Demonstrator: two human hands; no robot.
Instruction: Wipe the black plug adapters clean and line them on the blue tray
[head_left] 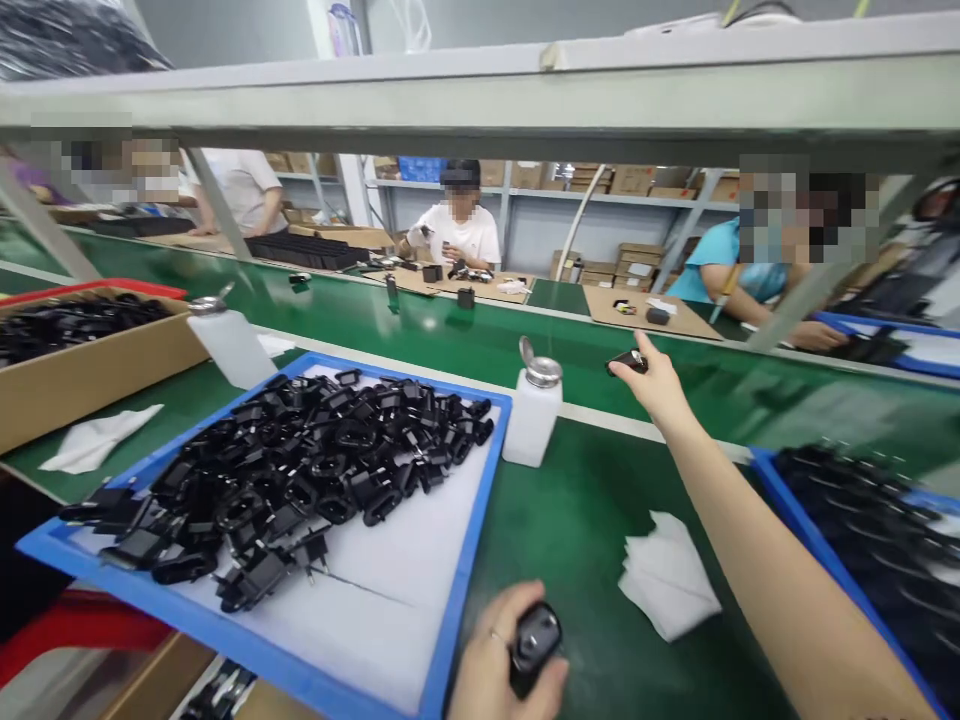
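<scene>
**Entry: two hands, two black parts, one far and one near**

1. Right hand (660, 385): arm stretched fully forward and to the left. The grip is a fingertip pinch closed on a small black part (627, 362), with the forefinger raised clear. The part sits at the far-left end of the hand, low over the near edge of the conveyor belt (450, 340). Whether it touches the belt cannot be told. Its long axis runs roughly along the belt, left to right.

2. Left hand (499, 665): close to the body at the bottom of the view. The grip is clenched around a black adapter (534, 640), glossy face up, with its long axis tilted up and to the right.

3. Relation: the two parts lie well apart. The adapter is the nearer one and the small black part the farther. The left hand is just beside the blue tray (465, 560); the right hand is far from it.

4. Between the hands:
   - white dispenser bottle (532, 405), upright on the green worktop (570, 520), to the left of the right forearm
   - folded white cloth (667, 585), beneath the forearm

5. Left side:
   - heap of black adapters (315, 460), filling the far half of the blue tray
   - second bottle (229, 345)
   - second cloth (97, 440)
   - cardboard box (90, 370) of black parts

6. Right side: a second tray (780, 490) holding dark parts, blurred.

7. Beyond the belt: other people are seated at their own stations, their hands on their own work.
</scene>
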